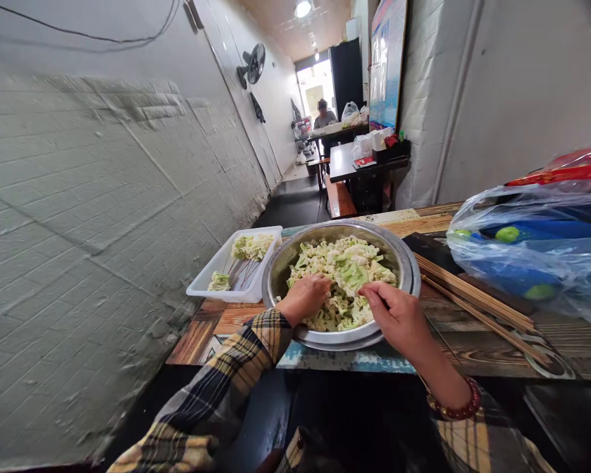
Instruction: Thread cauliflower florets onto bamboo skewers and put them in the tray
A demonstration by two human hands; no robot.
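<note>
A wide steel bowl (408, 263) full of pale green cauliflower pieces (345, 266) sits on the table in front of me. My left hand (305, 297) reaches into the near side of the bowl, fingers curled down among the pieces. My right hand (396, 318) rests over the bowl's near rim with the fingers pinched together close to the florets; what it grips is too small to name. Both sleeves are plaid, and a red bead bracelet (460, 408) is on the right wrist.
A white plastic tray (217, 272) left of the bowl holds cauliflower threaded on thin skewers. A bundle of bamboo skewers (477, 299) lies to the right, beside a plastic bag (532, 253). A tiled wall runs along the left. A person sits at far tables.
</note>
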